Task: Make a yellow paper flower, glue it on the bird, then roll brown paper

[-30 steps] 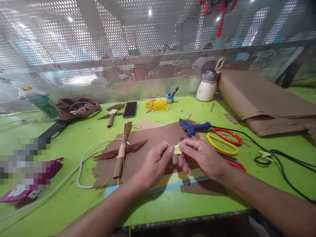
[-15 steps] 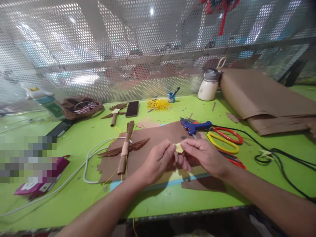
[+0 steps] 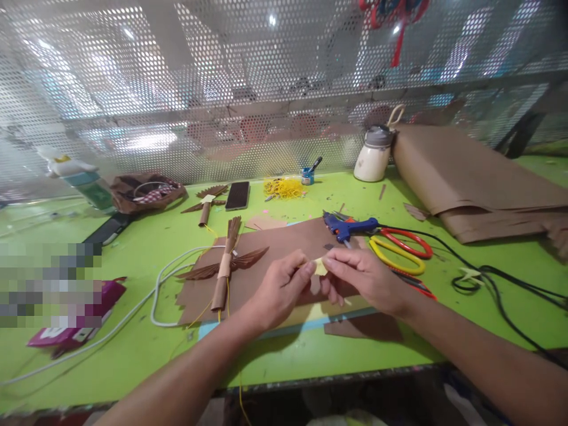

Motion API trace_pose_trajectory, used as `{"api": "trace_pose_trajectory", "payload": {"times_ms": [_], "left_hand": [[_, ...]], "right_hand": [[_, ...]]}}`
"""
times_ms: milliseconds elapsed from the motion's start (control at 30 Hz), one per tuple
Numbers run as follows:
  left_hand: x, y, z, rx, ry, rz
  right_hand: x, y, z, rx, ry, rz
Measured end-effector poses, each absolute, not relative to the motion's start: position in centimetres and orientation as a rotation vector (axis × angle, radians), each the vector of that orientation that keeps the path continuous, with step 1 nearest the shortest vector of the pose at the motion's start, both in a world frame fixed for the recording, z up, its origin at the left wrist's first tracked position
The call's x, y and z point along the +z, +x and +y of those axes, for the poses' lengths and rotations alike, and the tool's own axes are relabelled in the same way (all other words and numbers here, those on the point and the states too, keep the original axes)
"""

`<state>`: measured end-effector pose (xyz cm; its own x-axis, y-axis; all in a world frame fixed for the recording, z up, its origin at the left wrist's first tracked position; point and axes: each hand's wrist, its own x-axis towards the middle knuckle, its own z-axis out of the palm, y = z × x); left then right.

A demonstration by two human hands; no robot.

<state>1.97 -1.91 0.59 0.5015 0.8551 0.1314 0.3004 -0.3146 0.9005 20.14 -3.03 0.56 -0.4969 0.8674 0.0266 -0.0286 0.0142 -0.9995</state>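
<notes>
Head view: a small pale yellow paper piece sits above the brown sheet, pinched between thumb and fingers of both the left hand and the right hand. Left of the hands, the winged paper figure lies on the sheet. The glue gun and red-handled and yellow-handled scissors crowd the right hand's far side. Bare green table runs between the sheet and the near edge; a white bottle stands toward the back.

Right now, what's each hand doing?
Left hand: closed, pinching the small pale-yellow paper piece.
Right hand: thumb and finger closed on the same piece.
</notes>
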Motion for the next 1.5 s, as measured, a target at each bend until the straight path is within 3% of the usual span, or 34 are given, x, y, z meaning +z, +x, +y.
{"api": "trace_pose_trajectory", "payload": {"times_ms": [267,767,1500], "left_hand": [[0.0,1.9,-2.1,0.735,1.510,0.827],[0.1,2.1,-2.0,0.679,2.069,0.992],[-0.6,2.4,-1.9,0.692,1.772,0.899]], "right_hand": [[0.8,20.3,-3.1,1.634,-0.825,-1.500],[-0.1,20.2,-2.8,1.639,-0.830,-1.417],[-0.2,20.2,-2.9,1.700,-0.895,-1.363]]}}
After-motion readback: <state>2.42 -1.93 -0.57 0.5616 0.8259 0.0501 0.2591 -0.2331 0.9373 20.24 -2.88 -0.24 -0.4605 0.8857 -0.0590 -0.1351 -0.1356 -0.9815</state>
